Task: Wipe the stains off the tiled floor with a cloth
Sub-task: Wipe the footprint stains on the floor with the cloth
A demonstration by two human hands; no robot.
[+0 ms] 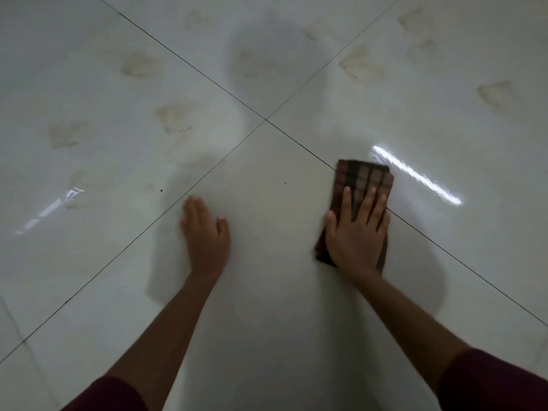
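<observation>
Right hand [357, 232] lies palm-down on a folded brown-and-tan checked cloth [363, 180], fingers straight and slightly spread, thumb out to the side. No curl, no pinch: the hand presses flat rather than grasps. The cloth lies on the glossy white tiled floor [267, 292], straddling a dark grout line [474, 275] that runs diagonally toward the lower right; its far end sticks out past the fingertips, its near end shows below the heel of the palm.

Left hand [206, 232] also palm-down, fingers straight and held together, on or just above bare tile, holding nothing; contact cannot be told because of motion blur. It is well apart from the cloth, on the same tile, near another grout line.

Four tiles meet at a cross of grout lines ahead of the hands. Faint yellowish-brown stains [175, 117] dot the far tiles on the left and right, all beyond the cloth. Bright streaks of reflected light [415, 175] fall just right of the cloth and far left. Dark maroon sleeves [498, 381] show at the bottom edge.
</observation>
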